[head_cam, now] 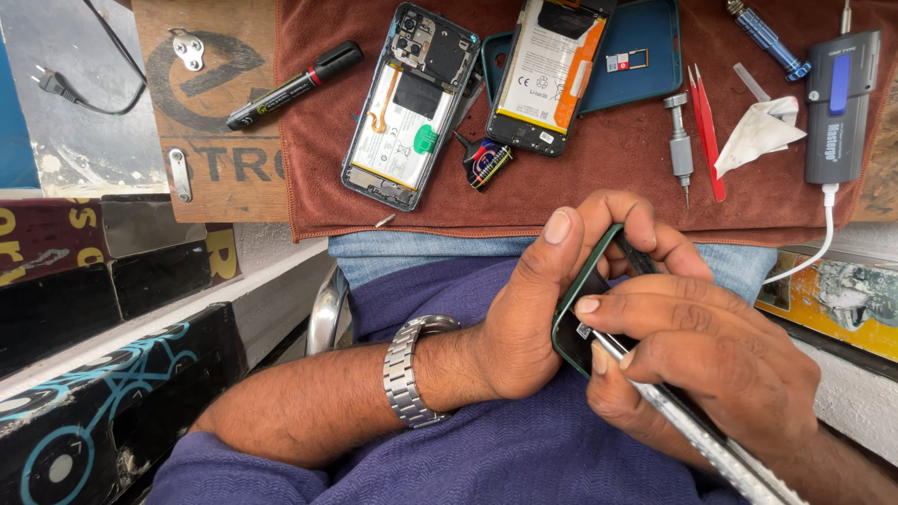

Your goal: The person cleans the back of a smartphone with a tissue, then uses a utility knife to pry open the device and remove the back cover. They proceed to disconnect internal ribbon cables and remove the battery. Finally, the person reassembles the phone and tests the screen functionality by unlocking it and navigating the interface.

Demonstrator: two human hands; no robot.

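Observation:
My left hand (552, 299) grips a dark green phone back cover (585, 313) over my lap, thumb along its upper edge. My right hand (697, 360) pinches a slim metal tool (697, 430) whose tip touches the inside of the cover. A steel watch (412, 369) sits on my left wrist. On the brown cloth (617, 159) above lie an opened phone (410, 105) with its insides showing and a second phone (547, 75) with a white and orange battery.
On the cloth: a black marker (295, 86), a small screwdriver (680, 145), red tweezers (708, 131), a white tissue (762, 131), a blue screwdriver (767, 37), a teal case (636, 56). A grey device (839, 108) with a white cable lies right. Wooden board (210, 122) left.

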